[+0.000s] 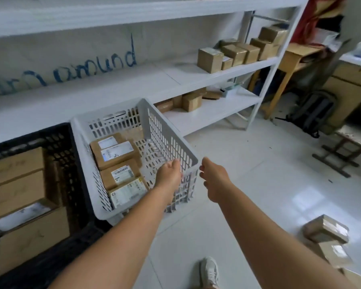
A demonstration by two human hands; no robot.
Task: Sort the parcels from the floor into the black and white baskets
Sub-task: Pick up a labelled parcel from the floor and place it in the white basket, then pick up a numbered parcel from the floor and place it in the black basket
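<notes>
Head view: left hand fingers grasping white basket rim, right hand loosely curled, holding nothing.

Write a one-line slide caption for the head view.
Both hands, left and right, reach the white basket of labelled parcels beside the black basket; parcels remain on the floor.
</notes>
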